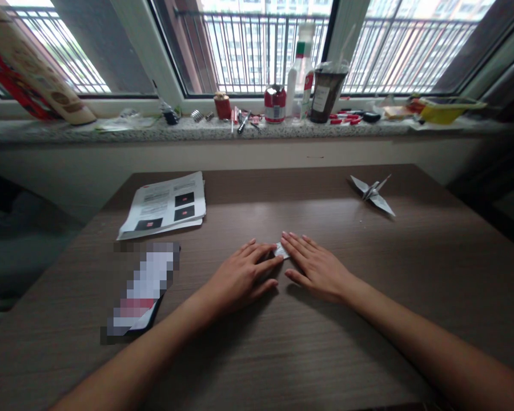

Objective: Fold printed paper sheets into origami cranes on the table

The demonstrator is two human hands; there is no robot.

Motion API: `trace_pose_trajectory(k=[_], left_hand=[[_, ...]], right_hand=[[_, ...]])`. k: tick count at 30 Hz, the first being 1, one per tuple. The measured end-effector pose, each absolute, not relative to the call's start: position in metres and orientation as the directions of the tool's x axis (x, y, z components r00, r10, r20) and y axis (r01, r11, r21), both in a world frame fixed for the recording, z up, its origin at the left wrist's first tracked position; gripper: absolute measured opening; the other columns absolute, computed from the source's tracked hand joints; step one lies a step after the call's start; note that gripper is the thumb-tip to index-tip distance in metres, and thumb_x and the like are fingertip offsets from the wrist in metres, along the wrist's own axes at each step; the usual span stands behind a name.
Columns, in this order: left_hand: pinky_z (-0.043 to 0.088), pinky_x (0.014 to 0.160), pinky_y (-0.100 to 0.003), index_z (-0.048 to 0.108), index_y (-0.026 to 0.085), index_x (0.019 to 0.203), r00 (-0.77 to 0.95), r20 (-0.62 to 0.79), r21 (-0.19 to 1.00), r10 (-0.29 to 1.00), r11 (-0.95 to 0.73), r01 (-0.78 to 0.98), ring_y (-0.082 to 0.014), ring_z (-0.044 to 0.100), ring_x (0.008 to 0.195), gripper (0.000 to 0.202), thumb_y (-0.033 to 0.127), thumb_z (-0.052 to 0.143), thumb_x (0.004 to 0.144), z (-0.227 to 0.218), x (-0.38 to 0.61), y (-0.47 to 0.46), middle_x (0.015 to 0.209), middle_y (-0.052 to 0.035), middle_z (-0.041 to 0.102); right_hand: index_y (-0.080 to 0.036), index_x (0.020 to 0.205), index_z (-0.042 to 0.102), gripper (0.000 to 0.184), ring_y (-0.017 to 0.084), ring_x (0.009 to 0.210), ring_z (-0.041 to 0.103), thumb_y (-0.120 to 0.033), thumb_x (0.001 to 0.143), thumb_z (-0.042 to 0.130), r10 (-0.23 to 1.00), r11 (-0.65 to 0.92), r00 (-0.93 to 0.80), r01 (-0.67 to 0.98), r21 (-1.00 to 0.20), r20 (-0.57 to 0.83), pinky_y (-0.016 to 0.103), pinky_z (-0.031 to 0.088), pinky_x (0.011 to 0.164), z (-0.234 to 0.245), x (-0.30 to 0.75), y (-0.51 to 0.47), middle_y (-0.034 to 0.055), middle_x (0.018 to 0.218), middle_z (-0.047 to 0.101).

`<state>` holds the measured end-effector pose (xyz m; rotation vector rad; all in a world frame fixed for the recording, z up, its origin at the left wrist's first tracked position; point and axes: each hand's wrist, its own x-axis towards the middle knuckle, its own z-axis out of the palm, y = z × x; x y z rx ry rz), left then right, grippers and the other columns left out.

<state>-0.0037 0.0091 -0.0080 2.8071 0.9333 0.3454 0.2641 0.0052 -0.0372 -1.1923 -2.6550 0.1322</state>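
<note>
A small piece of white paper (281, 251) lies on the brown wooden table (257, 359), mostly covered by my fingers. From the left, my left hand (245, 271) rests palm down with its fingertips on the paper, fingers stretched out and thumb apart. My right hand (314, 267) lies flat on the paper's right side, fingers extended and thumb pointing toward the left hand. How the paper is folded under the fingers is hidden. Toward the far right of the table stands a folded paper crane (372, 192), apart from both hands.
A stack of printed sheets (167, 205) sits at the table's far left, with a pixelated phone-like object (143, 291) in front of it. Along the stone windowsill (137, 132) stand a red can (274, 104), a dark lidded cup (325, 94), a clear bottle (298, 77) and a yellow container (448, 109).
</note>
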Motion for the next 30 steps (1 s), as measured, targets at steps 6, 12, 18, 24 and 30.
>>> trace_pose_trajectory(k=[6,12,18,24,30], left_hand=[[0.031,0.124,-0.055,0.052,0.03,0.151,0.771,0.185,0.258,0.61,-0.787,0.561,-0.0301,0.049,0.142,0.053,0.042,0.063,0.101,-0.007,-0.004,0.009,0.155,-0.0084,0.051],[0.029,0.125,-0.056,0.05,0.031,0.152,0.781,0.155,0.238,0.605,-0.79,0.565,-0.0299,0.047,0.144,0.053,0.043,0.061,0.102,-0.007,-0.005,0.009,0.157,-0.008,0.05],[0.028,0.125,-0.055,0.051,0.031,0.151,0.779,0.159,0.244,0.607,-0.788,0.564,-0.0286,0.048,0.143,0.05,0.042,0.06,0.103,-0.006,-0.004,0.01,0.155,-0.0082,0.051],[0.031,0.124,-0.056,0.057,0.029,0.145,0.77,0.194,0.251,0.607,-0.79,0.559,-0.0288,0.05,0.14,0.045,0.038,0.063,0.102,-0.009,-0.001,0.011,0.152,-0.0089,0.054],[0.035,0.121,-0.057,0.057,0.028,0.144,0.768,0.216,0.252,0.603,-0.794,0.553,-0.0302,0.051,0.139,0.044,0.034,0.063,0.101,-0.009,0.0,0.013,0.151,-0.0102,0.055]], right_hand=[[-0.027,0.167,-0.004,0.08,0.026,0.157,0.025,-0.059,0.107,0.038,0.779,0.626,-0.6,0.766,-0.149,0.182,0.049,0.029,0.128,-0.04,0.272,0.004,0.0074,0.171,0.022],[-0.022,0.167,-0.008,0.086,0.028,0.158,0.022,-0.06,0.106,0.04,0.805,0.589,-0.561,0.795,-0.146,0.192,0.05,0.029,0.128,-0.044,0.274,0.004,0.0107,0.171,0.02],[-0.023,0.167,-0.006,0.086,0.029,0.157,0.025,-0.061,0.105,0.04,0.81,0.582,-0.551,0.798,-0.159,0.2,0.05,0.029,0.127,-0.044,0.273,0.004,0.0112,0.171,0.02],[-0.022,0.168,0.001,0.081,0.028,0.158,0.024,-0.058,0.107,0.039,0.812,0.581,-0.552,0.793,-0.182,0.188,0.051,0.028,0.128,-0.043,0.273,0.005,0.0117,0.171,0.021],[-0.025,0.163,0.032,0.061,0.026,0.156,0.03,-0.048,0.108,0.043,0.79,0.613,-0.572,0.744,-0.266,0.219,0.054,0.032,0.125,-0.03,0.276,0.008,0.0101,0.168,0.034]])
